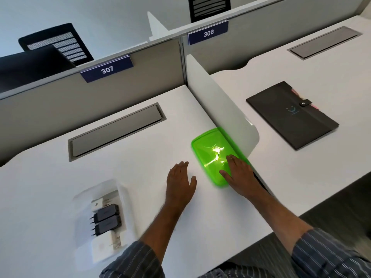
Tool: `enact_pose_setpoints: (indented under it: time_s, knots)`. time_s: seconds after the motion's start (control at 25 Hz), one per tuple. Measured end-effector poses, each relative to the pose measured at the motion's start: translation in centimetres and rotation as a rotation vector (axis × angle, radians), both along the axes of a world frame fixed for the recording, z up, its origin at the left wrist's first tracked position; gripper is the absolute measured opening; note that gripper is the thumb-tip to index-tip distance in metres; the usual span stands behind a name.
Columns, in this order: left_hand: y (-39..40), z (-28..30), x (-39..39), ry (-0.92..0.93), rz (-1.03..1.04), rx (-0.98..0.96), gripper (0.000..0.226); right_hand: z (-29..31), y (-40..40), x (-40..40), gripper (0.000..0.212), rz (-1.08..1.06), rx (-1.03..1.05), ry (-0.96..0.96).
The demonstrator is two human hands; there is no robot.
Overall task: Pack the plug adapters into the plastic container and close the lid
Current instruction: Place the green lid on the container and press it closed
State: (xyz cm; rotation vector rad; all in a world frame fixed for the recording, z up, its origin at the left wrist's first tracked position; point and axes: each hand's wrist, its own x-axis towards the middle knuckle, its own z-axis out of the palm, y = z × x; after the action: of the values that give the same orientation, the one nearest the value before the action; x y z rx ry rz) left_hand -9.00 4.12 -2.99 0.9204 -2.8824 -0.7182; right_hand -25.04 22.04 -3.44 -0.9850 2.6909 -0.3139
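A: From the head view, what are the hands doing?

B: The right hand (pixel 240 173) is lying flat on the green lid (pixel 210 149), its fingers (pixel 230 159) spread and gripping nothing. The left hand (pixel 179 182) is resting just left of the lid, palm down on the counter (pixel 140 157), fingers (pixel 181 166) straight and together, also holding nothing.

A: And the adapters?

B: Well back and left of the left fingers, the clear container (pixel 100 223) is sitting on the counter. Two dark plug adapters (pixel 106 218) and some white ones (pixel 104 243) are lying inside it, uncovered. The lid is touching the white divider (pixel 220 109) beyond the right fingers.
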Motion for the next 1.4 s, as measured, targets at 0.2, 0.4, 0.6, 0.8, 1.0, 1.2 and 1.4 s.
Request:
enact_pose_setpoints:
  time_s: [0.2,0.4,0.6,0.8,1.0,1.2,1.4]
  knots:
    - [2.2,-0.6,-4.4,-0.051,0.147,0.349,0.068,-1.2,1.2,-1.5,0.076,0.063,0.064,-0.028]
    - [3.5,-0.7,-7.6,0.034,0.288,0.553,0.063,-1.8,1.4,-1.0,0.072,0.089,0.030,0.020]
    - [3.6,-0.4,-8.9,0.256,0.628,0.887,0.050,-2.2,1.4,-1.1,0.071,0.077,0.009,0.059]
    - [2.8,0.2,-8.6,0.294,0.744,1.032,0.051,-2.6,1.8,-0.3,0.067,0.078,-0.087,0.182]
    - [2.6,1.0,-7.3,0.262,0.691,1.015,0.034,-2.2,2.1,0.2,0.064,0.047,-0.168,0.144]
    - [1.7,3.2,-5.0,0.355,0.609,0.905,0.032,0.6,1.4,0.2,0.071,-0.119,-0.422,-0.012]
    - [0.4,5.2,-1.5,0.450,0.485,0.734,0.032,3.9,-0.7,0.3,0.071,-0.335,-0.706,-0.581]
